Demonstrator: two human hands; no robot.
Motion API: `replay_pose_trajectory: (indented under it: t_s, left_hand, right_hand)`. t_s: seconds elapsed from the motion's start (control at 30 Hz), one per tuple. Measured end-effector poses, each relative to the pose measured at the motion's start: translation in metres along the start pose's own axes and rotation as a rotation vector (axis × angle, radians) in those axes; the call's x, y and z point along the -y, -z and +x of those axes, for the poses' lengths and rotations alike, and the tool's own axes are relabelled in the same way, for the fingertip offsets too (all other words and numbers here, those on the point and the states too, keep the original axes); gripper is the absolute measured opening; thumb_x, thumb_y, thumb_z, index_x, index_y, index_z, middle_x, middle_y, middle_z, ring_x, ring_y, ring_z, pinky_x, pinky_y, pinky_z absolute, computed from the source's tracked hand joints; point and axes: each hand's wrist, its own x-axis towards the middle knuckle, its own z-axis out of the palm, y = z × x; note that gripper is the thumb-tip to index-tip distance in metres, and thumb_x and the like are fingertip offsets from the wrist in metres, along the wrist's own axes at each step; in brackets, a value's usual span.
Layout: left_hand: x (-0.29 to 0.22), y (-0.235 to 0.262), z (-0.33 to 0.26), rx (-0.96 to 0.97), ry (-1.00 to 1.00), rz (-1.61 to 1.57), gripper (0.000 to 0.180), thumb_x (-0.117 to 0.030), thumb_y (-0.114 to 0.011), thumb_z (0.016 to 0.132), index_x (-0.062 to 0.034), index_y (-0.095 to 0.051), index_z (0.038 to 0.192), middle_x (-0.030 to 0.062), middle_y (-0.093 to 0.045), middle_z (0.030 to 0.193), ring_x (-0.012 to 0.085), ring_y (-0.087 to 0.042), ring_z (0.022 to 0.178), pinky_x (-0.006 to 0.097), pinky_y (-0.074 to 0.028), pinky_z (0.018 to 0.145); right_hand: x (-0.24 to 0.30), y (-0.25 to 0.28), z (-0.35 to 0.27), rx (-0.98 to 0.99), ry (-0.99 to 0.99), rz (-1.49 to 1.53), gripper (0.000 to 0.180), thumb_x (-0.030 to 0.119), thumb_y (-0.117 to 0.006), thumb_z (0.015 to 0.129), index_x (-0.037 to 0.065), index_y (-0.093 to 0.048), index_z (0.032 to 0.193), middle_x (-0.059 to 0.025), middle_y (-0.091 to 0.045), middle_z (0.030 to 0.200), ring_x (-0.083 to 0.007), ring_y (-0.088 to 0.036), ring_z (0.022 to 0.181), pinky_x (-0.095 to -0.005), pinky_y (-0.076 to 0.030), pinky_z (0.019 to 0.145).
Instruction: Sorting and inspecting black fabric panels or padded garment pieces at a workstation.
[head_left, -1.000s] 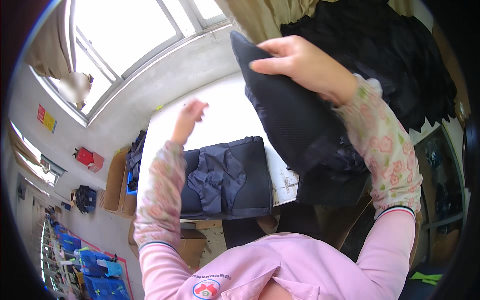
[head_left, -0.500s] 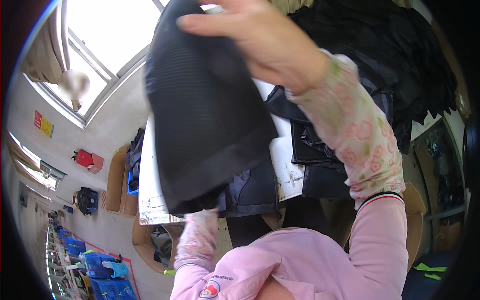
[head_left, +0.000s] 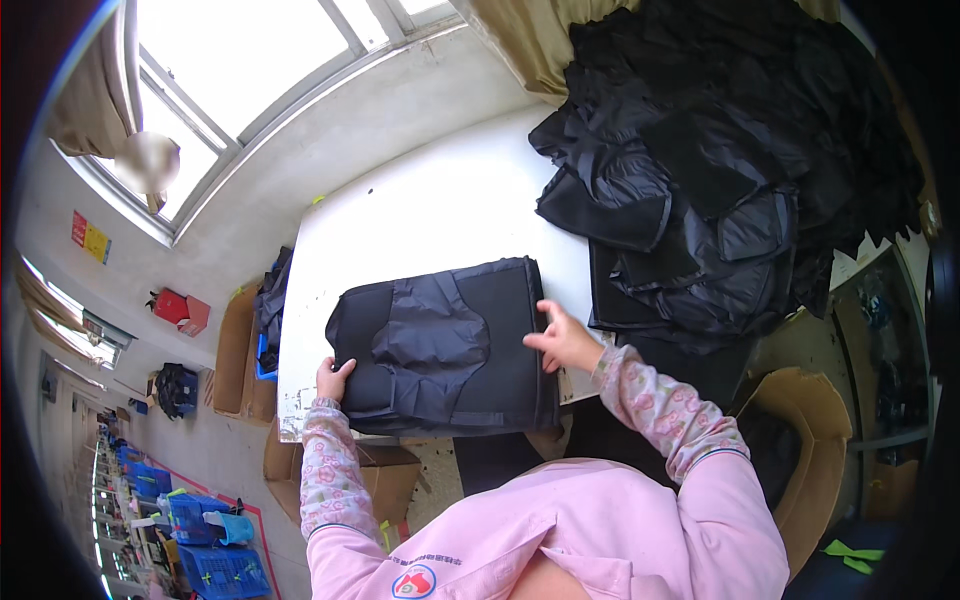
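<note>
A flat black fabric piece [head_left: 435,335] lies on the near part of the white table [head_left: 420,215], its near edge at the table's front. It has a shiny, wrinkled panel in the middle and matt sides. My left hand [head_left: 334,382] grips its left edge, thumb on top, other fingers partly hidden. At its right edge is my right hand [head_left: 566,342], thumb and forefinger spread apart; whether the fingertips touch the cloth I cannot tell.
A large heap of black fabric pieces [head_left: 700,170] covers the table's right side. Cardboard boxes stand by the table, one at right [head_left: 810,420] and one at left [head_left: 238,360]. A window [head_left: 250,60] is at the far left, with blue crates [head_left: 200,520] on the floor below.
The black fabric piece, held up before me earlier, has come down flat onto the table. My right hand has moved down from the top of the view and its fingers have spread.
</note>
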Motion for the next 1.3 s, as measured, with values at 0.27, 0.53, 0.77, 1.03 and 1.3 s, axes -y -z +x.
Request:
replay_pose_trajectory:
  t_s: [0.27,0.53,0.77,1.03,1.3]
  left_hand:
    - [-0.105,0.001,-0.012,-0.306,-0.349,0.364,0.040,-0.029,-0.073,0.085,-0.0008,-0.060,0.110,0.0173,-0.059,0.101,0.0302,-0.059,0.095,0.039,-0.048,0.083]
    - [-0.305,-0.108,-0.075,0.169,-0.965,0.106,0.063,-0.026,-0.079,0.078,-0.0043,-0.050,0.129,0.0194,-0.050,0.130,0.0376,-0.049,0.119,0.042,-0.042,0.099]
    - [-0.392,-0.180,-0.111,0.256,-1.098,-0.150,0.083,-0.031,-0.081,0.077,-0.0056,-0.038,0.143,0.0224,-0.046,0.139,0.0344,-0.050,0.124,0.040,-0.041,0.104]
    - [-0.429,-0.142,-0.131,0.782,-0.225,-1.066,0.027,-0.013,-0.067,0.090,0.0045,-0.061,0.109,0.0083,-0.068,0.097,0.0131,-0.066,0.081,0.026,-0.055,0.073]
    - [-0.381,-0.143,-0.136,1.156,-0.666,-0.999,0.119,-0.046,-0.079,0.079,-0.0002,0.001,0.154,0.0112,-0.021,0.154,0.0180,-0.019,0.141,0.030,-0.017,0.115]
  right_hand:
    - [-0.040,0.197,0.054,-1.183,0.216,-0.450,0.052,0.021,-0.074,0.083,0.006,-0.045,0.123,-0.0113,-0.062,0.090,-0.0161,-0.062,0.059,-0.0336,-0.051,0.050]
    - [0.096,0.160,0.026,-0.535,0.564,-0.021,0.024,0.006,-0.068,0.085,0.004,-0.058,0.107,0.0034,-0.052,0.074,-0.0051,-0.049,0.061,-0.0212,-0.044,0.057]
    - [0.223,0.129,-0.074,-0.248,0.784,0.074,0.024,0.006,-0.065,0.091,0.002,-0.057,0.113,0.0037,-0.055,0.075,-0.0051,-0.054,0.070,-0.0212,-0.047,0.067]
    - [0.146,0.083,-0.091,-0.335,0.888,-0.596,0.088,0.014,-0.081,0.073,0.004,-0.032,0.146,-0.0170,-0.051,0.138,-0.0285,-0.049,0.128,-0.0380,-0.039,0.106]
    - [0.124,0.072,-0.075,-0.354,0.915,-0.492,0.025,-0.001,-0.057,0.090,-0.004,-0.061,0.115,-0.0131,-0.068,0.100,-0.0187,-0.065,0.090,-0.0292,-0.050,0.079]
